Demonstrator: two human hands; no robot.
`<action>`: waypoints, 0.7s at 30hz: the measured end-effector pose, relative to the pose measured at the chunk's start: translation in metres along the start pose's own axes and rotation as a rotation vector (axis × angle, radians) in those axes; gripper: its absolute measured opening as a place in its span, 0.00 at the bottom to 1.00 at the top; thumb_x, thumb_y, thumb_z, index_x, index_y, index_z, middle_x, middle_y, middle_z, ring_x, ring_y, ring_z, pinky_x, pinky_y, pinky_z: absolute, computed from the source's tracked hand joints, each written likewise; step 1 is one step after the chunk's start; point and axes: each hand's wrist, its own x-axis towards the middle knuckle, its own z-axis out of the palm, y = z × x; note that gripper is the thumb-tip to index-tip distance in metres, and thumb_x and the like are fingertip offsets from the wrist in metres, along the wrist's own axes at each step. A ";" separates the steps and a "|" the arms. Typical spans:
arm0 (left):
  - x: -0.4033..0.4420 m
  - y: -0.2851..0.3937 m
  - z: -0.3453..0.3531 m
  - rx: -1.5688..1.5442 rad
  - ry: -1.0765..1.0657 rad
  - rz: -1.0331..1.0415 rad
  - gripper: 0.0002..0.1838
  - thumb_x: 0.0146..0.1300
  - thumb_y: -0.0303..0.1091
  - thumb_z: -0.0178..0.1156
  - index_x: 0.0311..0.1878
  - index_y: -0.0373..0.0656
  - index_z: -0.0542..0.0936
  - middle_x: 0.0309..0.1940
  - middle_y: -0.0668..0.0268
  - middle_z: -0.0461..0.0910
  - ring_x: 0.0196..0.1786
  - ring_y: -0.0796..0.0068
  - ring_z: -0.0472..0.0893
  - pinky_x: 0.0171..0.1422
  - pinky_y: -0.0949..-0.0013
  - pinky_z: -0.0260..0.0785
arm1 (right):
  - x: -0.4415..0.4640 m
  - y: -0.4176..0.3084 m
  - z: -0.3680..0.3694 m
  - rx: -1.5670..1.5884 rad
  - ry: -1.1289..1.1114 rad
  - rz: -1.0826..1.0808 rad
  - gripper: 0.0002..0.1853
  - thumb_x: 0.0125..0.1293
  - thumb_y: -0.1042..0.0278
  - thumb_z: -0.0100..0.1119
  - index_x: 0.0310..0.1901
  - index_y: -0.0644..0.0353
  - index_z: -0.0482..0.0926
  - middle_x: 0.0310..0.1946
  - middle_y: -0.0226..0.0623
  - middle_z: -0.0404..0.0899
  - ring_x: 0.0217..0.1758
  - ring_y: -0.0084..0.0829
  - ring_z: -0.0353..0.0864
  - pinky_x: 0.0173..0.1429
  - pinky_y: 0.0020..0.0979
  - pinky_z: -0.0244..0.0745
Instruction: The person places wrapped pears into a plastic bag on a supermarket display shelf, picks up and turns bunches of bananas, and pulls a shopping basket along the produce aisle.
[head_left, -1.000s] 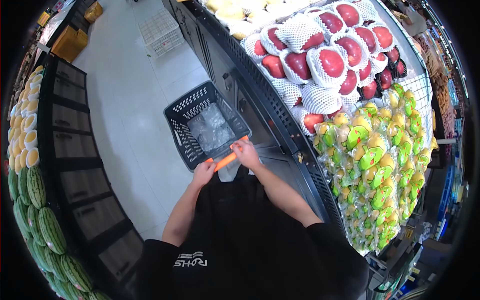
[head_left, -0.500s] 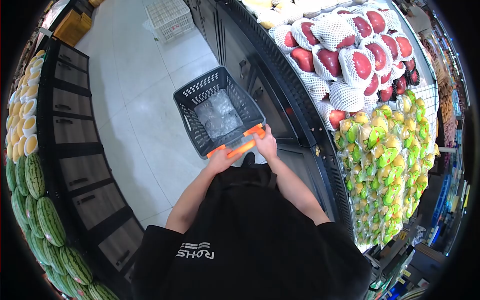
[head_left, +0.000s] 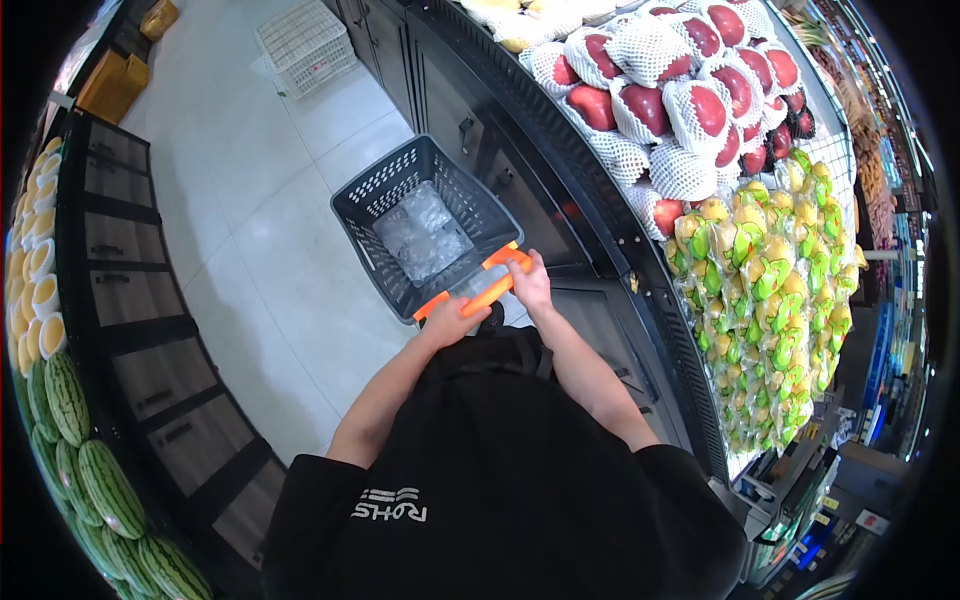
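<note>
In front of my body is a dark grey plastic shopping basket with perforated walls. Its orange handle lies across the side nearest me. My left hand is closed round the left part of the handle, and my right hand grips the right part. Inside the basket lie several clear plastic packages; what they contain is too unclear to tell.
Along the right runs a stand with red fruit in white foam nets and bagged yellow-green fruit. At left are watermelons and yellow fruit above dark drawers. A white crate stands on the tiled floor ahead.
The aisle and displays have shifted in view, the left stand sliding lower and the view turning slightly. The basket sits a little further left; both hands keep hold of its handle.
</note>
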 end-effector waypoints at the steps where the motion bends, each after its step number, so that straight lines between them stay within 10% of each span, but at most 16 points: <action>1: -0.001 0.000 0.000 -0.010 -0.028 0.014 0.31 0.62 0.63 0.60 0.37 0.38 0.82 0.29 0.49 0.82 0.38 0.47 0.83 0.43 0.53 0.73 | -0.004 -0.001 0.001 0.018 0.029 -0.009 0.44 0.60 0.48 0.64 0.71 0.66 0.60 0.54 0.57 0.79 0.61 0.46 0.79 0.64 0.39 0.72; 18: -0.040 -0.021 -0.015 0.170 -0.202 0.278 0.22 0.66 0.48 0.59 0.55 0.40 0.77 0.41 0.51 0.81 0.50 0.49 0.80 0.54 0.52 0.71 | -0.039 0.016 0.021 0.595 0.231 0.062 0.42 0.69 0.64 0.63 0.75 0.71 0.47 0.41 0.37 0.81 0.38 0.25 0.80 0.42 0.28 0.78; 21: -0.043 -0.036 -0.004 0.167 -0.158 0.314 0.19 0.64 0.43 0.60 0.52 0.39 0.76 0.40 0.50 0.80 0.48 0.47 0.80 0.53 0.51 0.71 | -0.046 0.031 0.028 0.754 0.122 0.039 0.30 0.70 0.65 0.61 0.67 0.66 0.59 0.36 0.33 0.79 0.36 0.25 0.80 0.40 0.30 0.79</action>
